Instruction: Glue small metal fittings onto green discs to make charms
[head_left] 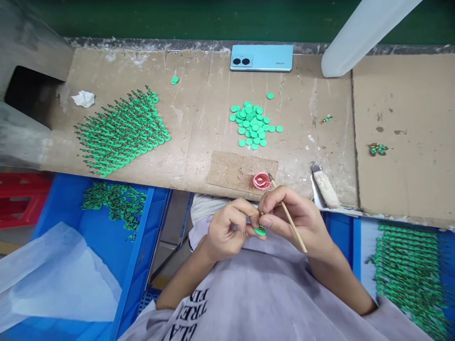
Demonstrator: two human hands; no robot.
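Between the fingertips of my left hand (231,229) is a round green disc (260,231), pinched near its edge. My right hand (296,220) is closed, its thumb and forefinger at a small dark metal piece (262,215) on the disc. A thin wooden brush (292,225) lies across that same hand, its dark tip pointing up and left. Just beyond the hands a small pink cup (262,180) of red liquid rests on a stained cardboard piece (227,169). Loose green discs (252,123) are piled farther up the table.
Rows of assembled green pieces (122,132) cover the left of the cardboard-topped table. A pale blue phone (261,58) lies at the back, left of a white post (362,35). A blade tool (325,186) is at front right. Blue bins (133,279) flank me, holding more green pieces (408,270).
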